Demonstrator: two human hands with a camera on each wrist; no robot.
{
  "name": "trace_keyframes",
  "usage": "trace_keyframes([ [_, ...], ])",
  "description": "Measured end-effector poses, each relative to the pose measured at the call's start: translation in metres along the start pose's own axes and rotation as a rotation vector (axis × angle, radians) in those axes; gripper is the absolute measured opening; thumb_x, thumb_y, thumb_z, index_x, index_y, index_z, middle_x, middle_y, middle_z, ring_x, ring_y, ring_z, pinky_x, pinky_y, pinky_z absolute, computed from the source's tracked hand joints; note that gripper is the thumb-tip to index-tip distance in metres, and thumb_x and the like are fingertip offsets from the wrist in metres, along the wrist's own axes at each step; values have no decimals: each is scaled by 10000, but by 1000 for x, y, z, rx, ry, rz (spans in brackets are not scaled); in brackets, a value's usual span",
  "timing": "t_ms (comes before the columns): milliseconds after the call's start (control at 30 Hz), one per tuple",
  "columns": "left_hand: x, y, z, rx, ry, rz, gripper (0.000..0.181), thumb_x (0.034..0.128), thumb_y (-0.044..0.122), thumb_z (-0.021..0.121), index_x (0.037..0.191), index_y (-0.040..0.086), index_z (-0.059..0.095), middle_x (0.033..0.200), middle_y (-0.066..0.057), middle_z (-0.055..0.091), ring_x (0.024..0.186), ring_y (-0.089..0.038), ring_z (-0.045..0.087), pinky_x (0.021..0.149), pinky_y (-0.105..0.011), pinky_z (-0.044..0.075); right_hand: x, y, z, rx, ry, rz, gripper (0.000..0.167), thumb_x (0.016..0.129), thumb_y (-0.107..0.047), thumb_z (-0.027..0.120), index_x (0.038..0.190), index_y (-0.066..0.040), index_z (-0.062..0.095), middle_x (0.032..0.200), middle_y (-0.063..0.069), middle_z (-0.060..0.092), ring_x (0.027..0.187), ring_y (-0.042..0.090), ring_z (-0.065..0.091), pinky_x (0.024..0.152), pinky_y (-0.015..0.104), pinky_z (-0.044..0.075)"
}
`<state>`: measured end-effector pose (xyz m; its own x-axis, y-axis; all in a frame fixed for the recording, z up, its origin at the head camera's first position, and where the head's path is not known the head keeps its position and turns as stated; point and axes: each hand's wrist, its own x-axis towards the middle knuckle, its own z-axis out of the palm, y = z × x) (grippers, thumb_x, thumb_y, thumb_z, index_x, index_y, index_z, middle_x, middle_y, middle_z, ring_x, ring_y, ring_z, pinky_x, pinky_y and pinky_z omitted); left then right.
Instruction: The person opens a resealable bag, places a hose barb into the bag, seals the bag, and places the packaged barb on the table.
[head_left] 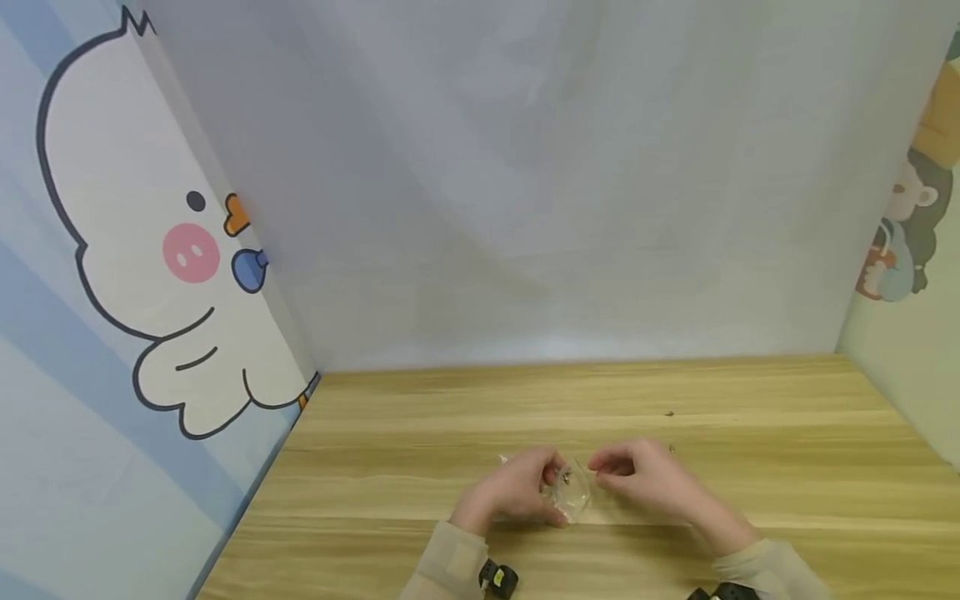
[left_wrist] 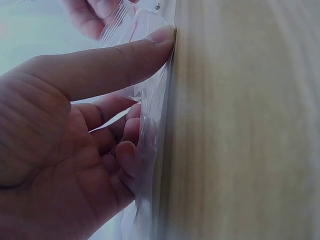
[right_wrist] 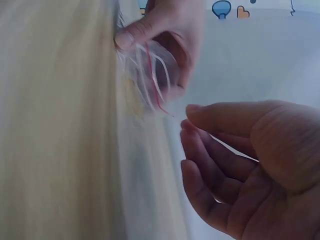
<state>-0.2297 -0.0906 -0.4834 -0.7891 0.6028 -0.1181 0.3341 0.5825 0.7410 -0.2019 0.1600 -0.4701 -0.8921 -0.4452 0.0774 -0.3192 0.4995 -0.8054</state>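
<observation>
My left hand (head_left: 521, 486) grips a clear plastic zip bag (head_left: 573, 493) low over the table. Its thumb lies along one side of the bag, with the other fingers curled behind. The bag's mouth gapes toward my right hand (head_left: 651, 482), and a red line (right_wrist: 152, 75) runs along it in the right wrist view. A small shiny metal piece (head_left: 567, 478) shows at the bag. My right hand is just right of the mouth, apart from it, fingers bent and thumb tip close to the index tip. Whether something tiny sits between them is not visible.
Two tiny metal pieces lie on the wooden table (head_left: 420, 417) beyond my right hand: one nearer (head_left: 672, 448), one farther (head_left: 670, 413). A pale curtain-like backdrop (head_left: 525, 183) rises behind the table, with cartoon-printed panels (head_left: 112, 208) at the sides.
</observation>
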Motion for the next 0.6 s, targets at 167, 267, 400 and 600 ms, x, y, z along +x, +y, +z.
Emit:
trace_keyframes([
  [167, -1, -1, 1, 12, 6, 10, 590, 681, 51, 997, 1154, 102, 649, 967, 52, 568, 834, -70, 511, 769, -235, 472, -9, 10, -24, 2, -79, -65, 211, 952, -70, 766, 1134, 38, 761, 1028, 71, 772, 903, 74, 697, 785, 272, 579],
  [267, -2, 0, 1, 22, 6, 20, 593, 685, 57, 998, 1164, 88, 650, 966, 51, 562, 835, -69, 507, 773, -231, 470, -19, 20, -42, 6, -106, -58, 204, 950, -52, 768, 1130, 44, 755, 1033, 74, 768, 903, 74, 695, 782, 274, 583],
  [400, -3, 1, 0, 26, 0, 25, 593, 690, 60, 1000, 1167, 80, 650, 962, 51, 558, 831, -69, 502, 768, -228, 467, -35, 40, -62, -12, -116, -26, 187, 939, -34, 784, 1106, 40, 750, 1022, 61, 760, 893, 61, 686, 780, 270, 585],
  [600, -3, 1, 0, 39, 3, 21, 586, 685, 58, 1003, 1151, 93, 649, 954, 50, 558, 829, -72, 501, 766, -226, 463, -51, 64, -87, -56, -136, 15, 177, 940, -75, 810, 1082, 6, 745, 1021, 48, 748, 884, 45, 677, 778, 267, 582],
])
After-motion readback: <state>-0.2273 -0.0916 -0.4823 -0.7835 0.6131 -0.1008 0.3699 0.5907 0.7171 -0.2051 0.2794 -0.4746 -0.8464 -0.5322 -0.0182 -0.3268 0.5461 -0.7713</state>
